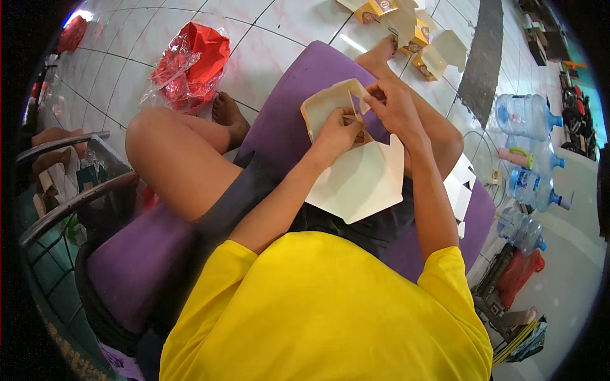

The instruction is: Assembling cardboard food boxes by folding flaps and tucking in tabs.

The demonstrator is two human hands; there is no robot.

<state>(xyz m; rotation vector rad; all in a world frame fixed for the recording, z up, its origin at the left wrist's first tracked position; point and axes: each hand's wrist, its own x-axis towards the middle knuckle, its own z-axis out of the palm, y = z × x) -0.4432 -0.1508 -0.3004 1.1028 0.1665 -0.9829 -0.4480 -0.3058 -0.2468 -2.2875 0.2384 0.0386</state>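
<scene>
A partly folded cardboard box (359, 184), white inside with yellow on its outer edge, rests across my lap. Its broad lid flap lies toward my body, and its walls stand up at the far end. My left hand (340, 134) reaches inside, fingers closed on a wall flap. On the far right corner, my right hand (395, 109) pinches the edge of the box between thumb and fingers. Beside my right thigh lie flat white cardboard blanks (459, 193), partly hidden by my right arm.
I sit on a purple cushioned seat (279, 108). Folded yellow and white boxes (432, 60) stand on the tiled floor at the far right. Red plastic packaging (197, 63) lies at the far left. Large water bottles (524, 117) line the right side, and a metal rail (79, 206) curves at the left.
</scene>
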